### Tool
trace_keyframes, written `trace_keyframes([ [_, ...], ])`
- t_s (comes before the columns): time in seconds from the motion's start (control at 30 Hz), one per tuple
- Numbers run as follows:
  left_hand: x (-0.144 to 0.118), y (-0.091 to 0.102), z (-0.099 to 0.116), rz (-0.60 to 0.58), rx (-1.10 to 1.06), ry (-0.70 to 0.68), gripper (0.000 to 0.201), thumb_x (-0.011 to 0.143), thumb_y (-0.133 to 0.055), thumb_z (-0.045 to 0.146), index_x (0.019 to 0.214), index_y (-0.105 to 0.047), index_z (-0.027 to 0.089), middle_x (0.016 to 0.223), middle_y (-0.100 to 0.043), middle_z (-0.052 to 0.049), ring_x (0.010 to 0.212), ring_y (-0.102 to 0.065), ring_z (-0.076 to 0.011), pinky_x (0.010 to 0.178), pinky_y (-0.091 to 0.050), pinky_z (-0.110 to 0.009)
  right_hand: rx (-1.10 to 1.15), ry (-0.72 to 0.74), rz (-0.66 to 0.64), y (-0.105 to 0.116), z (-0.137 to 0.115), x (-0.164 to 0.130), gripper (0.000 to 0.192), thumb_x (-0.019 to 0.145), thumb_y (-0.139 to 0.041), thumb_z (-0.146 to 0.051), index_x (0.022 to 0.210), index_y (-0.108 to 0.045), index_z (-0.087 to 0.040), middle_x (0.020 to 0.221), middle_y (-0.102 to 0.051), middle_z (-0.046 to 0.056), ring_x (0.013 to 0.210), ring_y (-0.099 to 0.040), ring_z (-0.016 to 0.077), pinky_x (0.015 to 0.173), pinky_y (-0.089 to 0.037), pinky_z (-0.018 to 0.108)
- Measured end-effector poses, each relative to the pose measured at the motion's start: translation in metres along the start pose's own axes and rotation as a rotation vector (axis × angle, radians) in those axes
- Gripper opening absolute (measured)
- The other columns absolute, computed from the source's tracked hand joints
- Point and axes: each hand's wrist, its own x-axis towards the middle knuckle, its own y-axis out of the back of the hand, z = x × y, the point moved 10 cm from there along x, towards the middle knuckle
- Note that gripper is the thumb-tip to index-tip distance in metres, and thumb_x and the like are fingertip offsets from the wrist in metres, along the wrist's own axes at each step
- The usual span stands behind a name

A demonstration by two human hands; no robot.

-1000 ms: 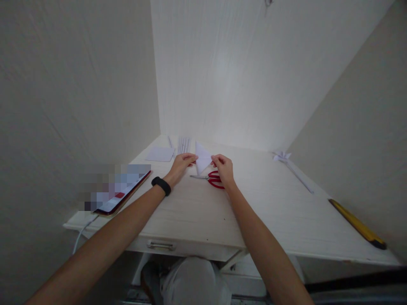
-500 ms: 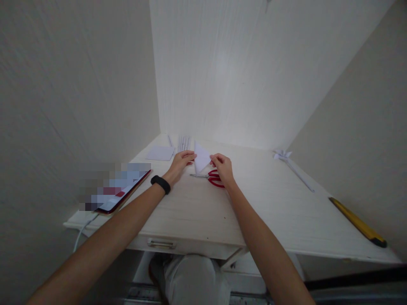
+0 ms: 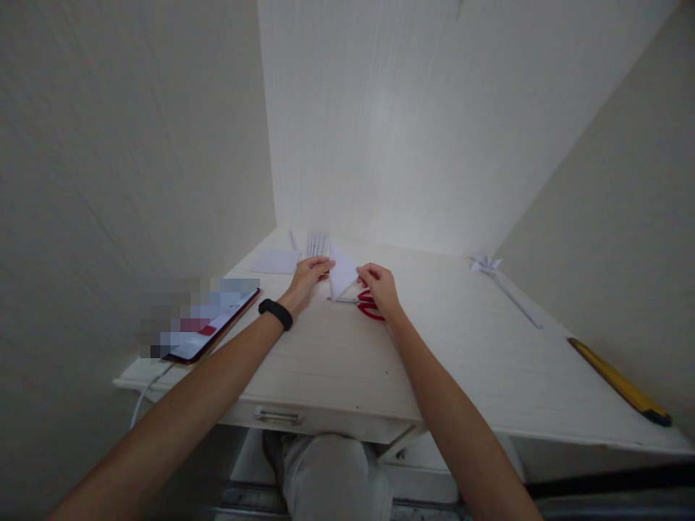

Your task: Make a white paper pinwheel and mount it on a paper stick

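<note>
Between my two hands is a white sheet of paper [image 3: 342, 270] folded into a triangle, its long edge toward the left. My left hand [image 3: 313, 275], with a black band on the wrist, pinches that long edge. The right-hand corner of the paper is between the thumb and fingers of my right hand [image 3: 378, 283]. Just below lie scissors [image 3: 370, 305] with red handles, their blades pointing left; the paper's lower tip overlaps the blades, and my right hand partly covers the handles.
Flat white paper [image 3: 275, 260] and several thin paper strips [image 3: 317, 244] lie at the back left. A phone [image 3: 217, 322] with a cable rests at the left. To the right are a paper pinwheel [image 3: 485, 263] on a stick and a yellow cutter [image 3: 619, 380]. Walls enclose the desk [image 3: 326, 362].
The folded paper has tilted slightly, its lower tip coming down over the scissor blades. Both hands keep hold of it. The whole view has shifted a little.
</note>
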Motion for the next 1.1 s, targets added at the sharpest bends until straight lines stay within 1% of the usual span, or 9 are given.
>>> trace_keyframes([
  [0.13, 0.0, 0.0, 0.002, 0.002, 0.004, -0.01, 0.029, 0.054, -0.078, 0.033, 0.072, -0.064, 0.015, 0.074, -0.062, -0.002, 0.069, -0.055, -0.0121, 0.066, -0.041, -0.026, 0.009, -0.015, -0.006, -0.001, 0.0, -0.002, 0.029, 0.076, -0.056, -0.045, 0.062, -0.057, -0.02, 0.058, -0.056, 0.0, 0.053, -0.048, 0.0122, 0.052, -0.037, 0.025],
  [0.3, 0.001, -0.003, -0.003, -0.023, -0.072, 0.036, 0.032, 0.055, -0.077, 0.032, 0.078, -0.064, 0.014, 0.081, -0.064, -0.004, 0.073, -0.057, -0.0129, 0.069, -0.043, -0.026, 0.007, -0.01, -0.018, -0.001, -0.001, -0.002, 0.029, 0.076, -0.056, -0.044, 0.062, -0.057, -0.019, 0.058, -0.056, 0.0, 0.053, -0.048, 0.012, 0.051, -0.037, 0.024],
  [0.43, 0.002, 0.002, -0.003, 0.004, -0.025, 0.013, 0.027, 0.057, -0.076, 0.035, 0.07, -0.064, 0.015, 0.074, -0.062, -0.003, 0.068, -0.055, -0.0127, 0.065, -0.041, -0.025, -0.008, -0.006, -0.04, -0.005, -0.001, -0.001, 0.029, 0.076, -0.055, -0.045, 0.064, -0.057, -0.019, 0.06, -0.057, 0.0, 0.053, -0.048, 0.0117, 0.051, -0.037, 0.024],
  [0.53, 0.002, 0.004, -0.002, 0.013, 0.008, 0.003, 0.026, 0.058, -0.075, 0.036, 0.068, -0.063, 0.016, 0.074, -0.062, -0.003, 0.069, -0.055, -0.0128, 0.065, -0.04, -0.026, -0.021, 0.002, -0.051, -0.007, 0.0, -0.001, 0.028, 0.076, -0.055, -0.044, 0.063, -0.057, -0.019, 0.059, -0.057, 0.0, 0.053, -0.048, 0.0116, 0.052, -0.037, 0.024],
  [0.7, -0.001, 0.009, 0.001, 0.062, 0.023, 0.0, 0.028, 0.055, -0.076, 0.032, 0.074, -0.063, 0.017, 0.077, -0.063, -0.003, 0.073, -0.055, -0.0135, 0.066, -0.039, -0.026, -0.043, 0.009, -0.059, -0.008, 0.001, -0.002, 0.028, 0.077, -0.054, -0.043, 0.062, -0.057, -0.019, 0.057, -0.055, -0.001, 0.051, -0.047, 0.0112, 0.052, -0.038, 0.024],
  [0.87, 0.001, 0.012, 0.0, 0.084, 0.025, 0.012, 0.031, 0.053, -0.076, 0.026, 0.078, -0.063, 0.015, 0.075, -0.062, -0.002, 0.068, -0.054, -0.0117, 0.058, -0.036, -0.022, -0.09, 0.003, -0.069, -0.009, 0.001, -0.002, 0.029, 0.077, -0.054, -0.042, 0.06, -0.056, -0.018, 0.056, -0.053, -0.002, 0.05, -0.046, 0.0095, 0.052, -0.038, 0.022],
  [0.93, 0.002, 0.013, -0.003, 0.1, -0.019, 0.03, 0.03, 0.052, -0.077, 0.022, 0.078, -0.063, 0.013, 0.075, -0.062, -0.002, 0.068, -0.054, -0.0109, 0.058, -0.038, -0.022, -0.097, 0.001, -0.072, -0.009, 0.001, -0.002, 0.029, 0.076, -0.054, -0.042, 0.06, -0.056, -0.018, 0.055, -0.054, -0.002, 0.05, -0.046, 0.0093, 0.052, -0.037, 0.022],
  [1.1, 0.004, 0.015, -0.006, 0.13, -0.158, 0.049, 0.025, 0.052, -0.077, 0.013, 0.074, -0.064, 0.012, 0.078, -0.063, -0.003, 0.073, -0.058, -0.0111, 0.069, -0.048, -0.023, -0.095, -0.015, -0.075, -0.009, 0.002, -0.001, 0.028, 0.076, -0.053, -0.041, 0.061, -0.056, -0.018, 0.056, -0.054, -0.001, 0.049, -0.045, 0.0093, 0.05, -0.037, 0.021],
])
